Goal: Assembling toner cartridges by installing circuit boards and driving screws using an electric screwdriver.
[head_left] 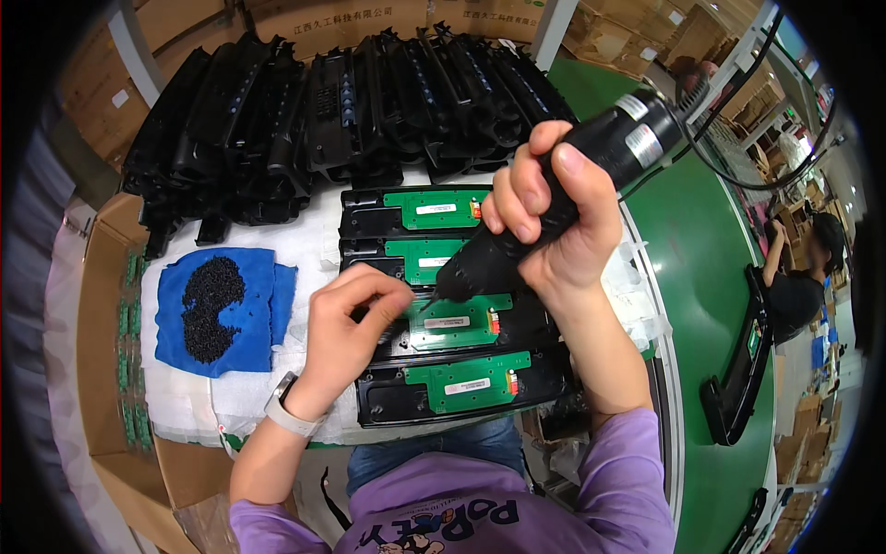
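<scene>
A black electric screwdriver [614,143] is gripped in my right hand [568,203], tilted so that its thin bit points down and to the left. My left hand [346,323] is closed in a pinch at the bit's tip; whatever lies between the fingertips is too small to make out. Both hands are over a row of long black plastic housings [383,402], each carrying a green circuit board [471,320] with a white label. The bit's tip is by the left end of the third board from the back. Part of the second board is hidden behind the screwdriver.
To the left, a blue cloth [258,286] bears a heap of small black screws [212,319]. Many black plastic housings [351,111] are stacked at the back. A cardboard box [106,369] stands at the left edge. On the right, a green conveyor [683,305] carries another housing [738,379]; a person sits beyond.
</scene>
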Demonstrator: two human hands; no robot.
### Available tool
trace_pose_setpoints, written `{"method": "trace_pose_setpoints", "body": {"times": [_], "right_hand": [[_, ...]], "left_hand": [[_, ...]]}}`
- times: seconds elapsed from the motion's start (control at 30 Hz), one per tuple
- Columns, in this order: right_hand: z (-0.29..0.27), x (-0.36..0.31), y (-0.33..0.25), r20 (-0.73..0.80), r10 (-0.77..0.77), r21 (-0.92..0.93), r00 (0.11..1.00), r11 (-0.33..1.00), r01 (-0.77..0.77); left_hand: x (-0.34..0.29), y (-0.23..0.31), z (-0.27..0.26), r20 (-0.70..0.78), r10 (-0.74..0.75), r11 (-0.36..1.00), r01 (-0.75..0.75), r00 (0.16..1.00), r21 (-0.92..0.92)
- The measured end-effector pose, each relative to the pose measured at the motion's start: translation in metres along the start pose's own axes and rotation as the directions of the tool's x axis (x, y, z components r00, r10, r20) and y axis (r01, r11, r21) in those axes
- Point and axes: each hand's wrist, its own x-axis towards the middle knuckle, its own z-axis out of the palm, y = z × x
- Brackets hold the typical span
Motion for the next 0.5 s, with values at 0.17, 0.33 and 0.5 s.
{"method": "trace_pose_setpoints", "body": {"times": [0.17,0.33,0.5], "right_hand": [[-0.022,0.022,0.003,0.078,-0.072,-0.333,0.994,0.938,0.094],[-0.032,0.028,0.012,0.054,-0.076,-0.423,0.996,0.901,0.091],[-0.031,0.029,0.013,0.064,-0.077,-0.453,0.995,0.886,0.098]], "left_hand": [[0.002,-0.002,-0.007,-0.145,0.238,0.923,-0.177,0.960,0.342],[0.003,-0.011,-0.014,-0.119,0.304,0.873,-0.226,0.945,0.432],[0.006,-0.011,-0.011,-0.077,0.275,0.885,-0.222,0.958,0.409]]}}
